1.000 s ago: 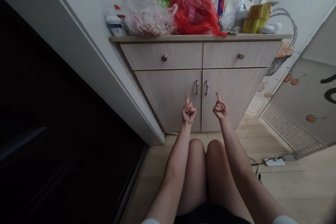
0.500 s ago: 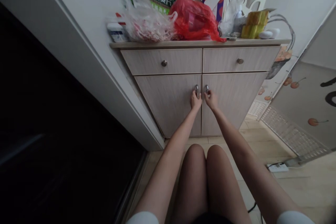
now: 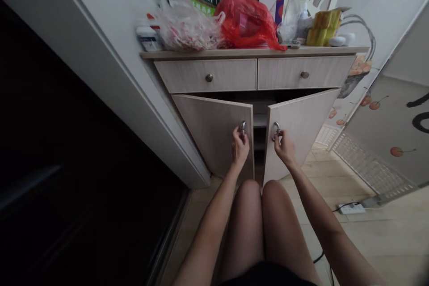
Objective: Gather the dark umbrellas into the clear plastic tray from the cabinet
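Note:
A pale wood-grain cabinet stands in front of me, its two lower doors partly swung out. My left hand is closed on the metal handle of the left door. The matching handle of the right door is gripped by the fingers of my right hand. Between the door edges a dark interior shows, with a shelf inside; most of it is hidden. Above the doors, the left drawer and the right drawer are closed.
On the cabinet top sit a red plastic bag, a clear bag, a white bottle and yellow rolls. My knees are close below the doors. A power strip with a cable lies on the floor at right.
Both cabinet doors have swung outward from closed, opening a gap between them. My hands have moved apart and toward me, each still on its handle.

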Action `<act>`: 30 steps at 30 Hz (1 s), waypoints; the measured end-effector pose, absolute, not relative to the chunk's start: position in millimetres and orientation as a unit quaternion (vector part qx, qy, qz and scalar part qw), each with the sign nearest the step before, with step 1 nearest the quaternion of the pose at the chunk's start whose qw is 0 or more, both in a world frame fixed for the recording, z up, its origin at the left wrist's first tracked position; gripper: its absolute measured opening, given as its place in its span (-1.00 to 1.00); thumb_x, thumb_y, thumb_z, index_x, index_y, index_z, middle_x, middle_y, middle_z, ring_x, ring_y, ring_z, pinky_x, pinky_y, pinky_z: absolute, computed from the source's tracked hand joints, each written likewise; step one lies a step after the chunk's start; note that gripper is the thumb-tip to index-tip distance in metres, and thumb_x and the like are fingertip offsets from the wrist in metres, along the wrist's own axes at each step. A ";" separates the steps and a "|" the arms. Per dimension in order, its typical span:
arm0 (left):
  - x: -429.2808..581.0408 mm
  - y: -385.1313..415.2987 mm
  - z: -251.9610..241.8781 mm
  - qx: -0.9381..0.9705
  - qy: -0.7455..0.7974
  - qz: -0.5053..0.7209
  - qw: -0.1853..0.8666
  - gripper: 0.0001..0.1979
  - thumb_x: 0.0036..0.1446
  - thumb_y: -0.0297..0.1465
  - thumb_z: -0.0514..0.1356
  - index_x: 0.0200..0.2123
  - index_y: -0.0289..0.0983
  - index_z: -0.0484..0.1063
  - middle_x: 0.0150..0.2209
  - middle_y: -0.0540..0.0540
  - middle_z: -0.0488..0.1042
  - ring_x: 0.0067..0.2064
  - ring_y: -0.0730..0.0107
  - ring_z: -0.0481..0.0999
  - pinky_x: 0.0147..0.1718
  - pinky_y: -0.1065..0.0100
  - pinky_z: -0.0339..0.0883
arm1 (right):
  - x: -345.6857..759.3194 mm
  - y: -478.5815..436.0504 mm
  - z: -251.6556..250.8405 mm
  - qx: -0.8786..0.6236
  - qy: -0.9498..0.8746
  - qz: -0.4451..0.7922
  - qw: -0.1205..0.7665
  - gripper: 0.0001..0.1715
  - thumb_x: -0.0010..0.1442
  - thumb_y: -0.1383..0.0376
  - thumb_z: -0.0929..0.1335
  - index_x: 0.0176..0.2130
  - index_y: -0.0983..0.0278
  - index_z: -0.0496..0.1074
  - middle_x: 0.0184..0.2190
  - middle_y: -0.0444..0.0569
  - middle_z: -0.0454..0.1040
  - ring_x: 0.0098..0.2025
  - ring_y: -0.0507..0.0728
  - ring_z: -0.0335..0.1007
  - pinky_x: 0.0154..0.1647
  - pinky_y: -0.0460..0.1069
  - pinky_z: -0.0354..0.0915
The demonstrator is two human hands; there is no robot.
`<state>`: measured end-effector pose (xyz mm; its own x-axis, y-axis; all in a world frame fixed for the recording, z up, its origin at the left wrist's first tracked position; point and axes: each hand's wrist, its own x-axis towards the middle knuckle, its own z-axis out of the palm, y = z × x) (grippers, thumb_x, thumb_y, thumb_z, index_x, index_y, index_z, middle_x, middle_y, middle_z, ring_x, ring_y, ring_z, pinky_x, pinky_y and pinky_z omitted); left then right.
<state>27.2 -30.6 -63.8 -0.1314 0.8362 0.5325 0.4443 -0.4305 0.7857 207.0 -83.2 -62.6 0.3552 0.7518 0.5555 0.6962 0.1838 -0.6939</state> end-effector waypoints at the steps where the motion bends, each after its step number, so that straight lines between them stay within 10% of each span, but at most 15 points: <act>1: 18.9 -41.8 -67.4 0.626 0.496 0.577 0.171 -0.54 0.26 -0.39 0.11 0.20 -0.27 0.12 -0.17 -0.22 0.53 -0.13 0.25 0.57 -0.10 0.29 0.38 | 211.6 -98.7 -64.4 -0.652 -0.560 0.019 0.512 -0.62 0.28 0.09 0.16 -0.07 0.26 0.34 -0.29 0.06 0.49 -0.43 0.14 0.33 -0.39 0.00 0.13; 20: -223.6 -139.3 -93.3 0.414 0.542 0.731 -0.026 -0.39 -0.20 -0.16 0.31 -0.05 -0.17 0.21 -0.40 0.02 0.40 -0.36 0.27 0.47 -0.24 0.08 0.45 | 357.6 -276.5 -89.1 -0.713 -0.374 -0.118 0.581 -0.54 0.13 -0.08 0.29 -0.18 0.23 0.30 -0.47 -0.02 0.38 -0.50 0.13 0.31 -0.44 0.04 0.22; 30: -279.1 -137.8 -72.2 0.332 0.516 0.789 0.019 -0.56 -0.15 0.10 0.21 -0.22 0.05 0.39 -0.16 -0.11 0.53 0.14 -0.25 0.42 0.18 -0.43 0.16 | 417.4 -295.7 -85.9 -0.671 -0.169 -0.050 0.720 -0.42 -0.20 -0.18 0.47 -0.64 0.14 0.19 -0.63 -0.14 0.13 -0.61 0.05 0.03 -0.54 0.14 0.11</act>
